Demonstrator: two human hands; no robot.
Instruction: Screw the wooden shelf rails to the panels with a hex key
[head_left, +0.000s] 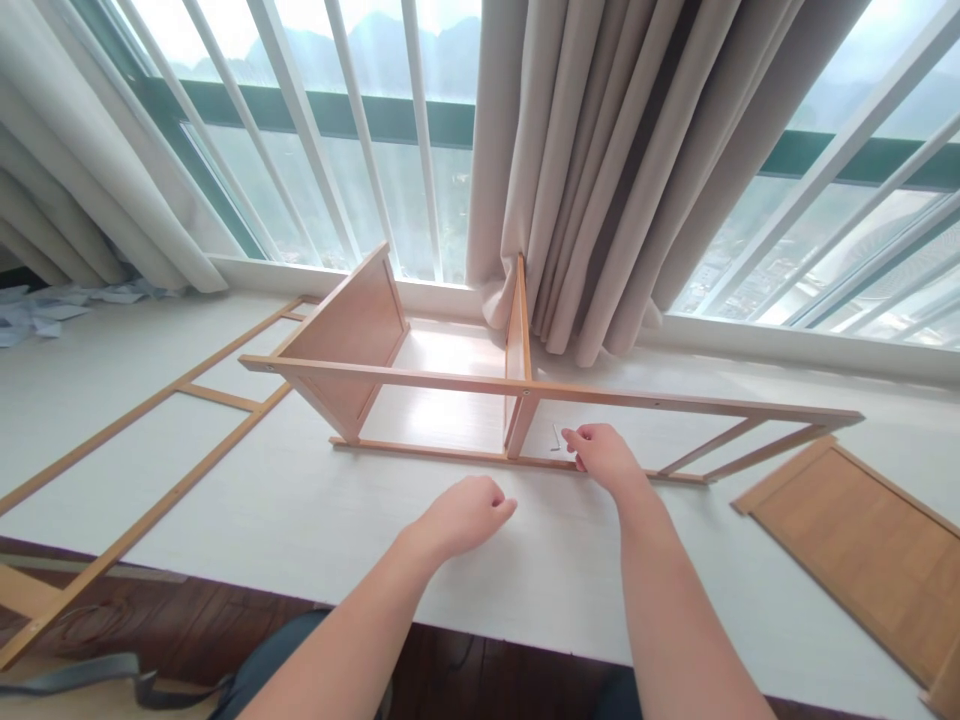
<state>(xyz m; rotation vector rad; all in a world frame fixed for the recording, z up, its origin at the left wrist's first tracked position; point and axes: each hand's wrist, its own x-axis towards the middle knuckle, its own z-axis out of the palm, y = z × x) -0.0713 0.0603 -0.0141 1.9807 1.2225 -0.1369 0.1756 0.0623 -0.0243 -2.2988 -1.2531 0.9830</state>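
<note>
Metal hex key (557,438) just left of the right hand (601,455)

Left hand (466,515) curls loosely, nothing visible in it. Right hand, fingers drawn in, hold unclear, is nearer the key, whose long arm points away, seen between the wooden frame's (420,379) rails.

Shelf frame (525,388) before curtain (585,170), second frame (217,398) left, panel (870,545) right
</note>
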